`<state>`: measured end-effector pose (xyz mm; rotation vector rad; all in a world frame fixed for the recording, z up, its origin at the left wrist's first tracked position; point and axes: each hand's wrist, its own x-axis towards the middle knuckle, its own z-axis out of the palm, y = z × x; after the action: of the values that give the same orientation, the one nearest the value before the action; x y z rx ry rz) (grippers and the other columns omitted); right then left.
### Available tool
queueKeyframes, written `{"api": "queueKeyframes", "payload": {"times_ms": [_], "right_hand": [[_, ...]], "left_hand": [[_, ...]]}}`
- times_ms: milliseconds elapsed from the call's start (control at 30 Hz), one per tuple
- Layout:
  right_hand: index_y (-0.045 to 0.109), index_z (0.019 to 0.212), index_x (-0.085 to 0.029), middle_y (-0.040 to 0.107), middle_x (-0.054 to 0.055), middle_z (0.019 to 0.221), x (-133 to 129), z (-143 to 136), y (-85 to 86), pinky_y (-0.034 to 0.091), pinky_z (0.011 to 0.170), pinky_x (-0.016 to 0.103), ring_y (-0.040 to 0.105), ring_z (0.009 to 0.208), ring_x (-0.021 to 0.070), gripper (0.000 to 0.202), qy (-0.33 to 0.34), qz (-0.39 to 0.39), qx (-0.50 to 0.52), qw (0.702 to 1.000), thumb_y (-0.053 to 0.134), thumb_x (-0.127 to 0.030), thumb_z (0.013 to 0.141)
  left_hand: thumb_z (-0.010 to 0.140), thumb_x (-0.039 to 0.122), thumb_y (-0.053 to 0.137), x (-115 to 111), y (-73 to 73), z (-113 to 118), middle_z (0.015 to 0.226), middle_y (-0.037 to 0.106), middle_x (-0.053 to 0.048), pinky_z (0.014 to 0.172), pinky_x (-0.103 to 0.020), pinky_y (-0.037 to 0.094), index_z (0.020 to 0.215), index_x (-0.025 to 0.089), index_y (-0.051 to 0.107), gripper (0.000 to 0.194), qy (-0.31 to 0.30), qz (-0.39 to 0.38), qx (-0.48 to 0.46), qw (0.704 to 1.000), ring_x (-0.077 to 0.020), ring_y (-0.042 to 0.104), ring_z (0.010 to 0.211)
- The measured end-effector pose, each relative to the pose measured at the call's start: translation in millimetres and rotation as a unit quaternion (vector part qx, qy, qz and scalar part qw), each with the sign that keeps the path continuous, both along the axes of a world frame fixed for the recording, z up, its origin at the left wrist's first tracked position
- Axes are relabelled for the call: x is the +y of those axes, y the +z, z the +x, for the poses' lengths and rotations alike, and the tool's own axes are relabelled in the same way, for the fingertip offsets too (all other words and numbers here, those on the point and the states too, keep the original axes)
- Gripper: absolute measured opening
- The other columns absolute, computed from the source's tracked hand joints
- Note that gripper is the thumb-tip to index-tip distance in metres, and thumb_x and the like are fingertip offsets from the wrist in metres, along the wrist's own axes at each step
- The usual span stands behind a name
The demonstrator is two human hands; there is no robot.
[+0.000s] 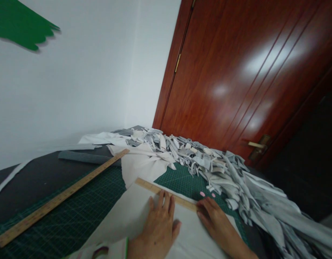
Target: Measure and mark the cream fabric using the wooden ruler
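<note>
A short wooden ruler [182, 201] lies across the upper part of a white piece of fabric [125, 212]. My left hand [160, 223] rests flat on the fabric, its fingers stretched out with the tips on the ruler's middle. At the ruler's right end, my right hand [217, 219] has thumb and fingers pinched together on it. The fabric lies on a green gridded cutting mat [101, 198]. Two small pink pieces [207, 194] sit on the mat just beyond my right hand.
A long wooden ruler [60, 198] lies diagonally at the left, near a rolled grey cloth [82, 156]. Another pale fabric piece [144, 162] lies beyond. Heaped grey and white scraps [198, 154] line the table's back and right, against a brown door [222, 72].
</note>
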<state>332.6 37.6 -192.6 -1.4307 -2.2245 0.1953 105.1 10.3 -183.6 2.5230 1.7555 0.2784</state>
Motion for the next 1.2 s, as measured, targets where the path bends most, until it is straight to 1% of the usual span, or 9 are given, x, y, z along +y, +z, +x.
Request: {"api": "queueKeyframes", "payload": {"times_ms": [100, 167, 333, 500, 700, 867, 1033, 1133, 1200], "right_hand": [[0.062, 0.102, -0.018, 0.063, 0.011, 0.106, -1.4, -0.4, 7.7, 0.05, 0.096, 0.04, 0.062, 0.103, 0.0231, 0.019, -0.011, -0.025, -0.013, 1.0, 0.045, -0.018, 0.093], [0.062, 0.102, -0.017, 0.063, 0.012, 0.107, -1.9, -1.8, 11.0, 0.05, 0.097, 0.041, 0.062, 0.105, 0.024, 0.019, -0.02, -0.036, -0.03, 0.999, 0.046, -0.017, 0.093], [0.062, 0.104, -0.016, 0.063, 0.013, 0.109, -2.8, -4.4, 13.0, 0.05, 0.097, 0.041, 0.061, 0.108, 0.0257, 0.021, -0.031, -0.029, -0.053, 0.998, 0.046, -0.014, 0.091], [0.062, 0.103, -0.016, 0.063, 0.013, 0.109, -3.0, -4.8, 12.5, 0.049, 0.096, 0.044, 0.062, 0.106, 0.0264, 0.02, -0.033, -0.023, -0.054, 0.998, 0.044, -0.015, 0.093], [0.063, 0.101, -0.018, 0.064, 0.011, 0.108, -2.3, -2.5, 17.3, 0.049, 0.095, 0.038, 0.063, 0.104, 0.0236, 0.02, -0.032, -0.027, -0.045, 0.998, 0.046, -0.013, 0.091], [0.065, 0.096, -0.02, 0.066, 0.008, 0.103, -2.2, 9.8, 19.3, 0.05, 0.092, 0.037, 0.064, 0.1, 0.0226, 0.017, -0.043, -0.031, -0.05, 0.997, 0.051, -0.013, 0.088], [0.065, 0.095, -0.019, 0.066, 0.008, 0.101, -4.6, 19.5, 18.9, 0.052, 0.087, 0.037, 0.064, 0.099, 0.0239, 0.016, -0.055, -0.038, -0.077, 0.995, 0.051, -0.014, 0.089], [0.065, 0.095, -0.019, 0.066, 0.008, 0.101, -7.0, 19.7, 19.3, 0.052, 0.087, 0.036, 0.064, 0.099, 0.0236, 0.017, -0.065, -0.032, -0.081, 0.994, 0.05, -0.013, 0.09], [0.066, 0.095, -0.019, 0.067, 0.008, 0.101, -8.2, 18.7, 19.4, 0.052, 0.086, 0.036, 0.065, 0.098, 0.0238, 0.018, -0.073, -0.028, -0.083, 0.993, 0.049, -0.014, 0.091]], "left_hand": [[0.095, 0.036, 0.047, 2.4, -3.5, 0.0, 0.153, 0.036, -0.023, 0.11, -0.067, 0.029, 0.147, 0.01, 0.043, 0.058, -0.003, 0.016, -0.004, 1.0, -0.0404, 0.03, 0.143], [0.095, 0.036, 0.046, 3.5, -5.6, 0.1, 0.154, 0.035, -0.023, 0.11, -0.066, 0.03, 0.147, 0.011, 0.043, 0.057, -0.003, 0.015, 0.0, 1.0, -0.0398, 0.03, 0.143], [0.095, 0.036, 0.047, 5.0, -6.7, 0.0, 0.153, 0.036, -0.024, 0.11, -0.066, 0.03, 0.147, 0.012, 0.043, 0.058, -0.003, 0.023, 0.005, 1.0, -0.0403, 0.031, 0.143], [0.096, 0.042, 0.046, 4.5, -1.3, -0.6, 0.153, 0.036, -0.023, 0.11, -0.066, 0.03, 0.147, 0.013, 0.043, 0.058, -0.004, 0.01, 0.004, 1.0, -0.04, 0.031, 0.143], [0.095, 0.043, 0.05, 6.7, 2.8, -1.9, 0.151, 0.04, -0.025, 0.109, -0.063, 0.032, 0.145, 0.013, 0.047, 0.058, -0.007, 0.009, 0.011, 1.0, -0.0405, 0.035, 0.14], [0.093, 0.048, 0.053, 10.7, 4.6, -6.4, 0.146, 0.048, -0.023, 0.111, -0.066, 0.026, 0.143, 0.017, 0.051, 0.059, -0.034, 0.024, 0.016, 0.999, -0.0427, 0.04, 0.137], [0.097, 0.053, 0.044, 9.9, 15.0, -11.3, 0.148, 0.046, -0.02, 0.116, -0.061, 0.018, 0.147, 0.021, 0.044, 0.059, -0.057, -0.006, 0.029, 0.998, -0.0389, 0.036, 0.14], [0.095, 0.054, 0.046, 9.9, 19.1, -13.0, 0.146, 0.05, -0.018, 0.116, -0.061, 0.018, 0.146, 0.023, 0.046, 0.06, -0.059, -0.007, 0.039, 0.998, -0.0388, 0.039, 0.139], [0.095, 0.054, 0.047, 10.7, 18.7, -13.6, 0.144, 0.052, -0.017, 0.116, -0.061, 0.019, 0.145, 0.024, 0.048, 0.058, -0.062, 0.006, 0.032, 0.998, -0.0385, 0.04, 0.137]]}}
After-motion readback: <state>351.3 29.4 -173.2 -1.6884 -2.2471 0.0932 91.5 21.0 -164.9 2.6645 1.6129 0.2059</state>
